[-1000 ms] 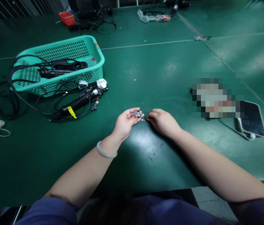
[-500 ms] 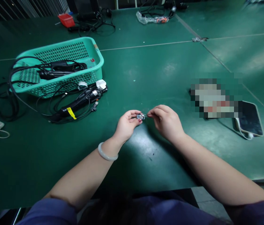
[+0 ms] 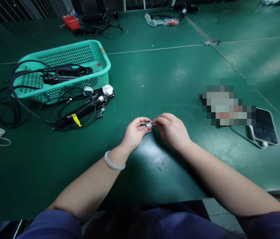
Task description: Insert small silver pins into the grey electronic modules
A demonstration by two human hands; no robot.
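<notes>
A small shiny part (image 3: pixel 149 125), whitish and metallic with dark bits, sits above the green table. My left hand (image 3: pixel 134 134) pinches it between thumb and fingertips; its exact kind is too small to make out. From the right, my right hand (image 3: pixel 173 130) reaches in with thumb and forefinger pressed together at the part's right end. Whatever the right fingertips hold, if anything, is hidden behind them. A pale bangle (image 3: pixel 113 162) circles my left wrist.
Left stands a turquoise basket (image 3: pixel 106 71) with black corded tools inside. Before it lies a black corded tool (image 3: pixel 85 107) with a yellow tag. A phone (image 3: pixel 266 126) with a white cable lies right, beside a blurred-out item. Farther back are a red tray (image 3: pixel 71 22) and cables.
My right hand has moved left, bringing its fingertips up against the small part. Thin pale strands that showed between the hands are now mostly hidden. My left hand has hardly moved.
</notes>
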